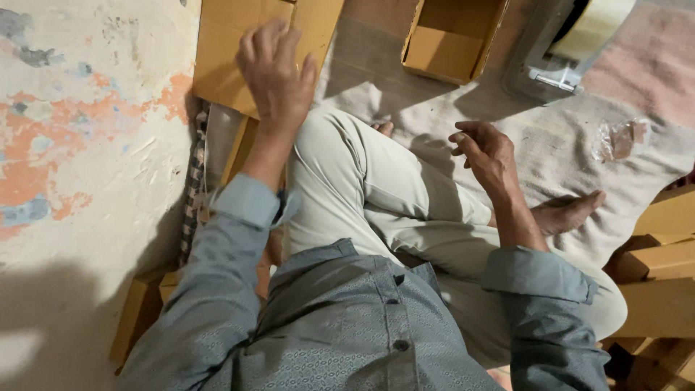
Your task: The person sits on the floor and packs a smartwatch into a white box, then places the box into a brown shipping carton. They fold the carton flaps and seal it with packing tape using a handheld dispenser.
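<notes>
**Reaching for flat cardboard beside the wall**

Spreading its fingers, my left hand [275, 72] lies over the flattened cardboard sheet [232, 51] that leans by the peeling wall [79, 130]; the fingertips rest on or just above the sheet, and I cannot tell whether they press it. Nothing is pinched. My right hand [486, 153] hovers above my bent knee [347, 145], fingers loosely curled and empty, apart from any object.

Below the left hand, more flat cardboard [239, 148] stands on edge between my leg and the wall, next to a strip of checked cloth [194, 181]. My crossed legs in pale trousers fill the middle, with a bare foot [568, 211] resting on the grey blanket [550, 145].

Farther out, an open cardboard box [452, 40] sits ahead of my knee. To its right lies a tape dispenser [557, 51] with a pale roll, and near it a crumpled clear wrapper [619, 139]. Stacked folded boxes [662, 253] crowd the right edge beside my right sleeve.
</notes>
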